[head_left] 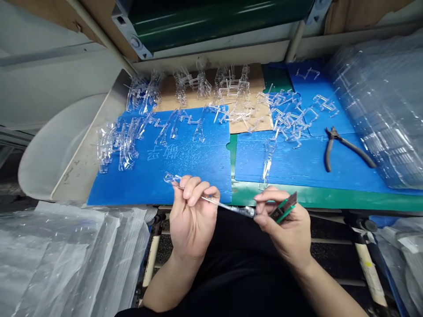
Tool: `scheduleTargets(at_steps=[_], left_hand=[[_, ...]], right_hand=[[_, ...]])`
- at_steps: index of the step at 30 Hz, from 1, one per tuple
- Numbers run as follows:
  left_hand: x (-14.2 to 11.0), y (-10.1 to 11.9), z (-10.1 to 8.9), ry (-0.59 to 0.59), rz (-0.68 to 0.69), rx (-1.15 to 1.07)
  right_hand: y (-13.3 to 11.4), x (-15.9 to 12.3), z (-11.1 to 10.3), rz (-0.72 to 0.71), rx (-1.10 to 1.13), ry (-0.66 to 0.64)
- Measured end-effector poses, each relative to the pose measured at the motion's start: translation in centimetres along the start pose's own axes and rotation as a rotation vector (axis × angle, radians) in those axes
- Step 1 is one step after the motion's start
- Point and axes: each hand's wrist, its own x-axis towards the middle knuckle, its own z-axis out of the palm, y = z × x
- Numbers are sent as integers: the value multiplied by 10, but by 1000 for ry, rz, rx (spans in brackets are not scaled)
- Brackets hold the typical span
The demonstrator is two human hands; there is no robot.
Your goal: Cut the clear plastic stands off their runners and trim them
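Note:
A long clear plastic part (228, 206) stretches between my two hands, above the near edge of the work surface. My left hand (193, 211) is closed around its left portion, and the clear end pokes out past the fingertips. With thumb and fingers pinched at the part's right end, my right hand (284, 224) also has a green utility knife (283, 208) tucked in its grip, blade tip pointing up and right. Just beyond the right hand, another clear plastic part (267, 163) lies on the blue sheet (247, 154).
Rows of clear plastic parts (125, 143) lie at left, with bundles (203, 79) behind on cardboard (168, 99). Loose clear sprue pieces (287, 116) are heaped right of centre. Nippers (333, 134) rest near stacked clear trays (393, 119). Wrapped plastic sheets (72, 259) stand at lower left.

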Motion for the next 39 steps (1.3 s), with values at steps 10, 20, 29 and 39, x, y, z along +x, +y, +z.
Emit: scheduleTargets(at_steps=[10,20,29,39], left_hand=[[-4,-11,-10,153,-36,31],[-13,30,2,-807,381,1333],[-12,5,-3,-746,350,1344],[-11,-5,-17,-569,623,1187]], right_hand=[[13,3,-1,8,-49,71],[-21,11,-17,-246,-230,-205],[-32,8,-31,-154,-442,-255],[-47,-11,-39,-196,-824,-320]])
